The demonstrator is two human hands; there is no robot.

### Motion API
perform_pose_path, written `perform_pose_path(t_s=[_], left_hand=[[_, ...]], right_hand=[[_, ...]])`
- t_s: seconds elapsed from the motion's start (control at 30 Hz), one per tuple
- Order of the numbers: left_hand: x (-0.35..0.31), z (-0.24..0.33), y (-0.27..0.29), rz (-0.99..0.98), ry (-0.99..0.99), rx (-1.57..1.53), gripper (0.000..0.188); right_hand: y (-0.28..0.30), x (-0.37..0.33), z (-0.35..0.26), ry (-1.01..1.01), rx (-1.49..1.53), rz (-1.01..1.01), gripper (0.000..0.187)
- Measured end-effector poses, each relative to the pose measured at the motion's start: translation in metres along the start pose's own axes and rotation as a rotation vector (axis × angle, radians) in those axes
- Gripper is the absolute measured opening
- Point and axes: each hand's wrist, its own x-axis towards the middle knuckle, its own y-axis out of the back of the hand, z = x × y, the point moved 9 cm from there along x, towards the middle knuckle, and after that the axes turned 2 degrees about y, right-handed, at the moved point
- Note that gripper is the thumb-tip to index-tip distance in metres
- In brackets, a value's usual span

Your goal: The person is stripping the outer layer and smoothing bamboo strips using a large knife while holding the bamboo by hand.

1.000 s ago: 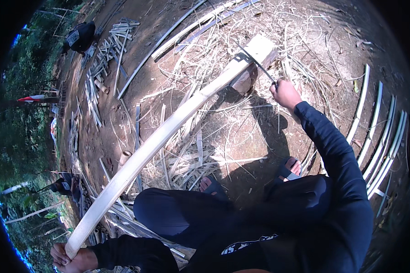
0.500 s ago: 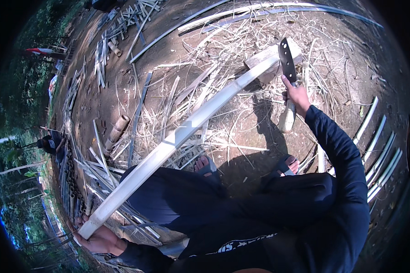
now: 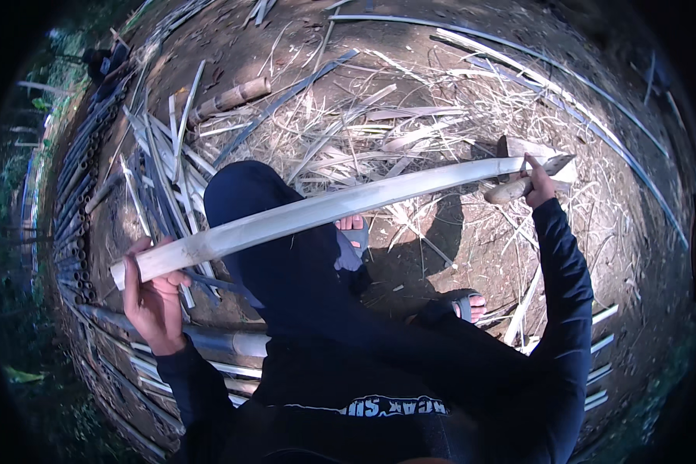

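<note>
Bamboo slat point(image 3: 325, 209) spans between both hands: left hand point(image 3: 153, 290) clenched around its near end, right hand point(image 3: 539, 185) grasping a knife point(image 3: 527, 179) against its far end.

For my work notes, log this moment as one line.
left hand: grips near end of pale bamboo slat | right hand: holds knife at slat's far end | ground: bamboo strips

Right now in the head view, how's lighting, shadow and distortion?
Head view: hard sunlight, the person's dark shadow on the ground; pale bamboo slat bright but not blown out; fisheye bends the slat and the ground strips; black vignette at the rim; left hand shaded, right hand lit.
</note>
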Motion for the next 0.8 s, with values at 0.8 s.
perform_pose_path(t_s=[0.8], left_hand=[[-0.035, -0.072, -0.058, -0.239, 0.268, -0.187, 0.054]], right_hand=[[0.066, 0.108, -0.147, 0.171, 0.222, -0.131, 0.032]])
